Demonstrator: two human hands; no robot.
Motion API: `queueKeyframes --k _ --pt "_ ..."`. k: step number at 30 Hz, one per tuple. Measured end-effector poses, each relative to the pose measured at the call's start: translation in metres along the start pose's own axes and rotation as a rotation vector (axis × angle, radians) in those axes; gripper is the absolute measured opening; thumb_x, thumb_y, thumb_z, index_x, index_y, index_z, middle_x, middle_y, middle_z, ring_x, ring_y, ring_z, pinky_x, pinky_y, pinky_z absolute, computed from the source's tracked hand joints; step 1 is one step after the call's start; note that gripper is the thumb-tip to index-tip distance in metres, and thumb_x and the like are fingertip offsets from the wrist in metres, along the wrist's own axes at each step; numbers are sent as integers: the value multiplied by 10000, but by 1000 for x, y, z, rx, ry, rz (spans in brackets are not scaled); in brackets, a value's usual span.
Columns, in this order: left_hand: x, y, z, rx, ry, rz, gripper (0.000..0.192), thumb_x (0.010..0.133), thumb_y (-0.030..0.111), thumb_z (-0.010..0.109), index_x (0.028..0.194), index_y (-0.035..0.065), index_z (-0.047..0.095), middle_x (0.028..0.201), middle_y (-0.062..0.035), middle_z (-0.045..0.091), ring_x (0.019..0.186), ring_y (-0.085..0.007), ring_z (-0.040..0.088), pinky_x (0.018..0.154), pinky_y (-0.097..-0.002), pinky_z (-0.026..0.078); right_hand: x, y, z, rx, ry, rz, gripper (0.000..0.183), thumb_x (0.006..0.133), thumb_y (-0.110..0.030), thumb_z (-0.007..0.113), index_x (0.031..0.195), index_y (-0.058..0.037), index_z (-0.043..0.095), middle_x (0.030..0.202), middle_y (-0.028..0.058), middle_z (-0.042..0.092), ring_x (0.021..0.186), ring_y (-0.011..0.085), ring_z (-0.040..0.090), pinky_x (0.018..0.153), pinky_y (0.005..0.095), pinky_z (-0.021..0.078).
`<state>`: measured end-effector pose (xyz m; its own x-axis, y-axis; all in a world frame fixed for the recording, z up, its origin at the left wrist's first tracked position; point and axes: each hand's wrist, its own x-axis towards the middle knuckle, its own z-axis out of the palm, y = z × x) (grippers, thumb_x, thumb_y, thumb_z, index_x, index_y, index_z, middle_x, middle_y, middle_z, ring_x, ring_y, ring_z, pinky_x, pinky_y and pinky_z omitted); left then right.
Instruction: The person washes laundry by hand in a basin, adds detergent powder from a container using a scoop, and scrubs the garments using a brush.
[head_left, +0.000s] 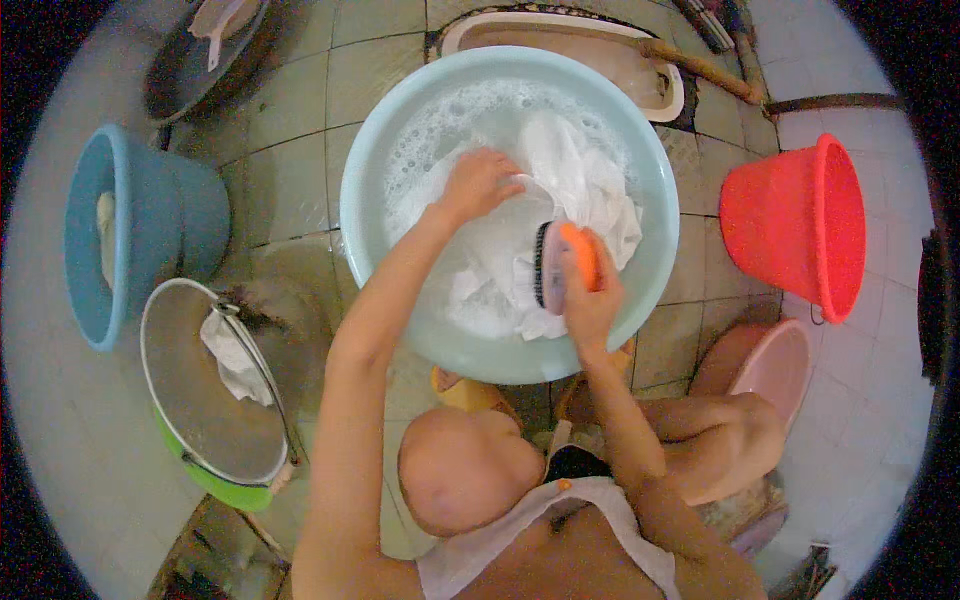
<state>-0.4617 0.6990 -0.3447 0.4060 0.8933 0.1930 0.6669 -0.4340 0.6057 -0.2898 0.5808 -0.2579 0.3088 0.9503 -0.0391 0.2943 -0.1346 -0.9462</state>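
Observation:
A large light-blue plastic basin (510, 367) stands before me, with sudsy water (442, 112) and a soaked white cloth garment (570, 165) in it. My left hand (484, 184) is over the cloth at the middle of the basin, fingers bent onto its edge. In my right hand (592, 300) is a scrub brush (559, 266) with an orange handle and a pale body. Its dark bristles face left, and it is tipped on its side above the cloth. Part of the garment lies under water and foam, so its shape cannot be made out.
Behind the basin is a squat toilet pan (555, 37) in the tiled floor (292, 172). A blue bucket (172, 210) and a green bucket (202, 480) with a white cloth (236, 360) stand left. On the right are a red bucket (780, 225) and a pink basin (787, 367).

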Motion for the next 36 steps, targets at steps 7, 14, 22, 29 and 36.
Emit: queueKeyframes --k 7,14,22,29,36 --pt "20 31 -14 -264 -77 -361 293 809 329 532 811 51 624 721 -81 620 644 -232 582 600 -334 449 61 23 45 -26 123 -114 364 748 -171 617 1064 -2 551 1019 156 590 950 238 563 828 300 419" --pt "-35 -43 36 -1144 143 -1064 336 849 340 478 982 42 560 893 -63 590 761 -166 561 680 -311 448 116 28 128 -184 -92 16 371 724 -301 600 1003 -56 596 943 174 606 884 317 576 775 357 447" --pt "-48 27 17 -1705 233 -1322 381 870 348 400 1089 49 487 1062 -81 543 951 -209 530 858 -358 418 31 14 84 -312 -367 103 341 721 -345 598 961 -102 612 838 153 625 788 307 606 691 361 467" --pt "-46 45 71 -1926 307 -1115 319 870 239 394 1086 24 490 1057 -96 551 967 -223 527 871 -378 411 115 15 108 -408 -189 -10 320 742 -319 584 961 -86 611 850 166 618 807 298 603 695 353 460" --pt "-69 20 42 -1814 491 -1275 262 877 204 394 1031 33 520 1016 -88 558 933 -201 532 838 -335 427 9 10 81 -199 -172 -49 323 755 -321 565 931 -54 615 863 195 604 821 342 579 697 369 458"
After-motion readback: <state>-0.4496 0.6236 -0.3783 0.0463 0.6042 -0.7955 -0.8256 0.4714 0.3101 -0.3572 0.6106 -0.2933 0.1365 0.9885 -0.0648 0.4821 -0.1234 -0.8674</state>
